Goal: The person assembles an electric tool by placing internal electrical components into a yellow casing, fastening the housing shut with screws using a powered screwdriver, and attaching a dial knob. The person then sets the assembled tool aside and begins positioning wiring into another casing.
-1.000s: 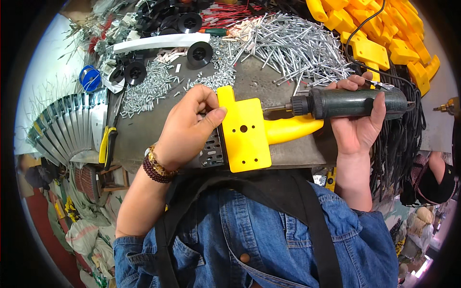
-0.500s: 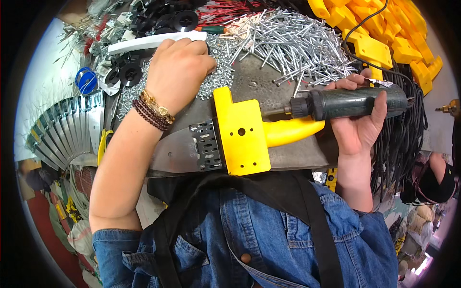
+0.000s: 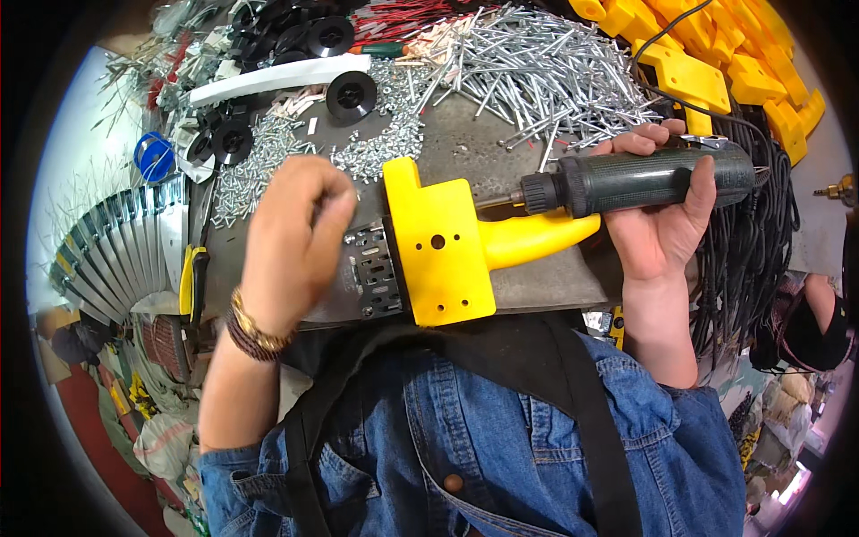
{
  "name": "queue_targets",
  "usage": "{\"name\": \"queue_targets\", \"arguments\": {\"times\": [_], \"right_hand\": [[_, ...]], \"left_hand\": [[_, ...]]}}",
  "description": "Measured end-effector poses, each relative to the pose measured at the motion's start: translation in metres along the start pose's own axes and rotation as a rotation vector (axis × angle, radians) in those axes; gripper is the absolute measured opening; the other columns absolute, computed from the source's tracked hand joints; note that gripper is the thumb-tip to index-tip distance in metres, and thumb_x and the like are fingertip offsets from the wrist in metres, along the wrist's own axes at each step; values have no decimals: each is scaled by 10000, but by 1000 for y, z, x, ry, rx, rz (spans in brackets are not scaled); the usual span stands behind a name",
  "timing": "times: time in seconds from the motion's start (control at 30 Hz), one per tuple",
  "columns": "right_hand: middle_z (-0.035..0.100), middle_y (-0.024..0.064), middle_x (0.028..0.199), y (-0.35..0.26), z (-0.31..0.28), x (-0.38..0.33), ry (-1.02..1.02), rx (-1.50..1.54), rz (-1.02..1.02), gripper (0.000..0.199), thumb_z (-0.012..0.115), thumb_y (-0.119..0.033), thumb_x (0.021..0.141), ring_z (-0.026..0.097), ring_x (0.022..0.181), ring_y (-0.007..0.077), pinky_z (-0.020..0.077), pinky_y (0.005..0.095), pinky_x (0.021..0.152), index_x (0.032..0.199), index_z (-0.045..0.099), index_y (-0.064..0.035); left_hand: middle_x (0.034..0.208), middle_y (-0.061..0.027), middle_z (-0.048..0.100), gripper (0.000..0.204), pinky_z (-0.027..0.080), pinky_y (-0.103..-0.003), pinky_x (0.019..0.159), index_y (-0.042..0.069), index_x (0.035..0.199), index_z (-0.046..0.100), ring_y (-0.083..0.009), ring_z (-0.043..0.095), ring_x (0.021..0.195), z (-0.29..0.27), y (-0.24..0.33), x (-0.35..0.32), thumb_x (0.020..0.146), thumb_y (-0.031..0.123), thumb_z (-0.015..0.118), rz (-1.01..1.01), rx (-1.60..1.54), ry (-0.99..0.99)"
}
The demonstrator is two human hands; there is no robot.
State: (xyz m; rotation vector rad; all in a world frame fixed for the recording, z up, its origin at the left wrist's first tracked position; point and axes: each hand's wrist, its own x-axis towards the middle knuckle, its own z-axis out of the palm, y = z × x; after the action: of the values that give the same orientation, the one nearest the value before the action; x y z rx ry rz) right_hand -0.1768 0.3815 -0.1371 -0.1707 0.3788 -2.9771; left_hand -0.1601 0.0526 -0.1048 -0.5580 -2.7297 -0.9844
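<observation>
Where the yellow handle (image 3: 465, 242) lies near the grey bench's (image 3: 461, 134) front edge, my right hand (image 3: 658, 237) grips a power screwdriver (image 3: 653, 182); I cannot tell whether my curled left hand (image 3: 300, 237) holds anything. Beyond spread small screws (image 3: 255, 174), long rods (image 3: 550, 76), yellow housings (image 3: 756, 76); a pale sack (image 3: 165, 438) lies lower left.
</observation>
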Motion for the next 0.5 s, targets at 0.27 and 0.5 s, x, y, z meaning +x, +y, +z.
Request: {"name": "queue_targets", "arguments": {"times": [0.27,0.5], "right_hand": [[562,38,1083,0,5,2,22,0,15,449,811,-269,824,564,1037,202,306,490,1145,1193,591,-138],[568,33,1077,2,0,4,24,30,21,434,819,-249,811,567,1032,195,289,497,1153,1160,585,-140]], "left_hand": [[1043,-133,634,58,453,-310,860,-3,942,602,-234,592,958,11,3,-27,891,22,611,-75,-137,24],[1046,-127,642,58,453,-306,897,1,911,596,-231,603,985,8,0,-28,873,20,636,-91,-248,-55]]}}
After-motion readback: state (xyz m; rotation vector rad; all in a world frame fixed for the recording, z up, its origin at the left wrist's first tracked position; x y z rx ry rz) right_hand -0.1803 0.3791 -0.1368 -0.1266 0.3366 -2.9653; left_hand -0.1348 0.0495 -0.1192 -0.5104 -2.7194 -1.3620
